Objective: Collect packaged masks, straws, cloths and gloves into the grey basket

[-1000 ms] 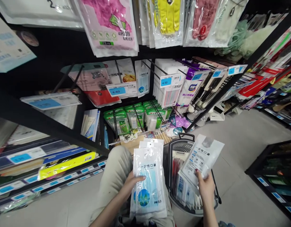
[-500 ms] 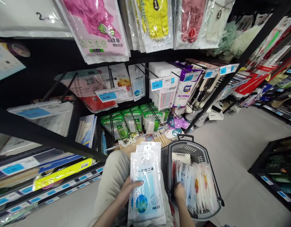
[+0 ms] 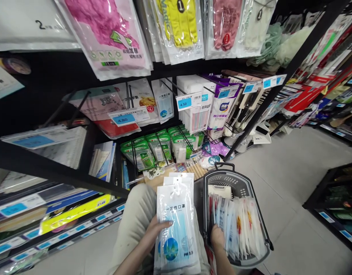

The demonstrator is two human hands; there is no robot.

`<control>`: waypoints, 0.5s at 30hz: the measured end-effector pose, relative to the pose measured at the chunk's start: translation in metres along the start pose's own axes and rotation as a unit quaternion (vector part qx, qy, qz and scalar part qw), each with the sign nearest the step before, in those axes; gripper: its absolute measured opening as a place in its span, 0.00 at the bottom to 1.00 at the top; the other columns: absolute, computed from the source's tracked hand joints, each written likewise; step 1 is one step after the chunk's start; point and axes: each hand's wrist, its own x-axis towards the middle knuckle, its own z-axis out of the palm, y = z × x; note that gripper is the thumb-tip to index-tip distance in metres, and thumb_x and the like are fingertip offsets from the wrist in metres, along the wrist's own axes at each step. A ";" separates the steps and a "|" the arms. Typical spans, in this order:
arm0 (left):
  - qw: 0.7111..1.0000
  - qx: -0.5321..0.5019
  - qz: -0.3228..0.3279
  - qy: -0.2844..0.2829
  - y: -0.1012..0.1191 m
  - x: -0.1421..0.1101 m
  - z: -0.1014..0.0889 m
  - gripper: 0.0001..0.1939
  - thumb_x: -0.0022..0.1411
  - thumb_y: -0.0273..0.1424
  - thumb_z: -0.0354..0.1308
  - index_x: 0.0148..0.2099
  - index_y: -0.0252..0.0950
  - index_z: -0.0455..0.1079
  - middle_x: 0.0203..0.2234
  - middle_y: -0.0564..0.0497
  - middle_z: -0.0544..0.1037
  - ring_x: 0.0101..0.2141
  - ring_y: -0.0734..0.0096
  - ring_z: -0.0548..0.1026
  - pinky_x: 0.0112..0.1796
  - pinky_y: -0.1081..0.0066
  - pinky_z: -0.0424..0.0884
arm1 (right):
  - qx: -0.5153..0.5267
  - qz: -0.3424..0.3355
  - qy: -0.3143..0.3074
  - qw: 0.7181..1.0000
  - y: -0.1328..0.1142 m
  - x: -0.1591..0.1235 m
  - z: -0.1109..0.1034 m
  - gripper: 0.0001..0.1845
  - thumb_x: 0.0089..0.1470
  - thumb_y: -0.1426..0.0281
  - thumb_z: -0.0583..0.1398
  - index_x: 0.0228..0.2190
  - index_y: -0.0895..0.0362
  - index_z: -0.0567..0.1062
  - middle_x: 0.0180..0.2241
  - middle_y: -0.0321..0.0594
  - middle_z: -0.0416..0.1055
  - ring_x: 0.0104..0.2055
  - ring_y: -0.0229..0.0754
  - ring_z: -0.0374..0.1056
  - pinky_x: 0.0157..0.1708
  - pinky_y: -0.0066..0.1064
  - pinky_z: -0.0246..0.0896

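Several white and blue face mask packs (image 3: pixel 177 214) lie stacked on my lap. My left hand (image 3: pixel 160 227) grips the stack at its left side, thumb flat across the front pack. On the right, my right hand (image 3: pixel 217 236) reaches into a grey shopping basket (image 3: pixel 257 208), at the left end of a row of upright packs (image 3: pixel 236 225). Its fingers are curled at the packs' edges, and the fingertips are hidden, so what it holds cannot be made out. The row has blue-white packs on the left and white ones with red-yellow prints on the right.
Ahead, a black rack carries hanging mask packs (image 3: pixel 163 100), a glove pack (image 3: pixel 141 97) and green-topped packs (image 3: pixel 160 147). A slanted black shelf post (image 3: pixel 107 185) stands left of my knee (image 3: pixel 143 202). Grey floor (image 3: pixel 281 183) stretches right toward another shelf (image 3: pixel 336 198).
My right hand, which held a mask pack above the basket, has moved down and left into the basket among the packs. The left hand keeps its grip. The view has shifted slightly right.
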 end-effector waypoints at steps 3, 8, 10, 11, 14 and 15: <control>1.000 0.002 -0.005 0.000 0.001 -0.001 0.001 0.33 0.37 0.34 0.71 0.49 0.31 0.72 0.35 0.41 0.81 0.40 0.46 0.77 0.41 0.57 0.71 | -0.054 0.020 -0.026 0.998 0.005 -0.002 0.010 0.18 0.58 0.78 0.46 0.32 0.65 0.75 0.25 0.48 0.75 0.29 0.48 0.74 0.31 0.39 0.66; 1.000 0.001 -0.008 -0.003 0.004 -0.002 0.003 0.33 0.37 0.34 0.71 0.48 0.30 0.72 0.35 0.41 0.81 0.41 0.46 0.76 0.41 0.57 0.71 | -0.099 0.017 -0.030 0.995 0.011 0.008 0.011 0.10 0.57 0.79 0.53 0.33 0.62 0.74 0.31 0.42 0.76 0.35 0.40 0.73 0.40 0.36 0.67; 1.000 -0.001 -0.008 -0.005 0.005 -0.002 0.004 0.33 0.36 0.34 0.71 0.48 0.30 0.72 0.34 0.41 0.81 0.41 0.46 0.76 0.40 0.58 0.72 | -0.105 0.010 -0.019 0.994 0.013 0.010 0.008 0.12 0.57 0.79 0.51 0.33 0.61 0.74 0.33 0.45 0.76 0.37 0.43 0.73 0.40 0.36 0.66; 1.000 -0.002 -0.007 -0.006 0.005 -0.002 0.004 0.33 0.36 0.34 0.71 0.48 0.30 0.72 0.34 0.41 0.81 0.41 0.45 0.76 0.40 0.58 0.72 | -0.108 0.008 -0.013 0.994 0.014 0.009 0.006 0.14 0.57 0.79 0.49 0.33 0.61 0.75 0.33 0.47 0.76 0.37 0.45 0.74 0.39 0.36 0.67; 1.000 -0.001 -0.006 -0.007 0.005 -0.002 0.004 0.33 0.36 0.34 0.71 0.48 0.30 0.72 0.34 0.41 0.81 0.40 0.45 0.76 0.38 0.59 0.72 | -0.123 0.009 -0.005 0.992 0.020 -0.001 -0.001 0.21 0.57 0.81 0.43 0.34 0.64 0.75 0.30 0.54 0.75 0.34 0.51 0.75 0.34 0.39 0.67; 1.000 0.000 -0.007 -0.005 0.005 -0.002 0.004 0.33 0.36 0.34 0.71 0.48 0.30 0.72 0.34 0.42 0.81 0.40 0.45 0.76 0.37 0.60 0.72 | -0.127 0.012 -0.003 0.992 0.023 -0.006 -0.002 0.22 0.57 0.81 0.42 0.35 0.65 0.75 0.29 0.55 0.75 0.33 0.52 0.75 0.33 0.40 0.67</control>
